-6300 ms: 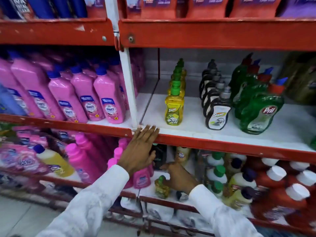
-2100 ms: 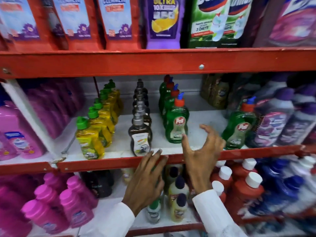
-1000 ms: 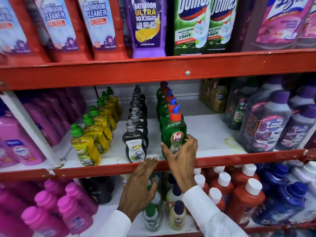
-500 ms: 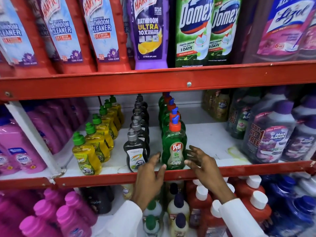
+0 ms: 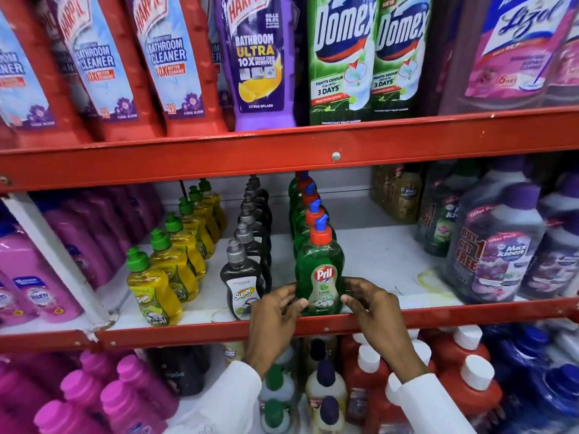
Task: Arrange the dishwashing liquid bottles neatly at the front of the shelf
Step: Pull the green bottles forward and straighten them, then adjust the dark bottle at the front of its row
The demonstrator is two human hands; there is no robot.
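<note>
The front green Pril bottle (image 5: 319, 270) stands upright at the front edge of the middle shelf (image 5: 391, 261), heading its row. Both hands cup it — the left hand (image 5: 275, 311) pressing its left side, the right hand (image 5: 372, 305) its right. Beside it, the black bottles (image 5: 244, 286) and yellow bottles (image 5: 153, 289) line up in rows.

Readable labels on the shelves

Green bottle (image 5: 319, 274): "Pril". Black bottle (image 5: 242, 285) and yellow bottle (image 5: 153, 292): "Super". Above: red bottles (image 5: 170, 64) "Harpic Bathroom Cleaner", purple bottle (image 5: 258, 61) "Bathroom Ultra 10X", green packs (image 5: 341, 57) "Domex", pink pack (image 5: 517, 48) "Lizol". Right: grey bottle (image 5: 498, 255) "Max Kleen".
</note>
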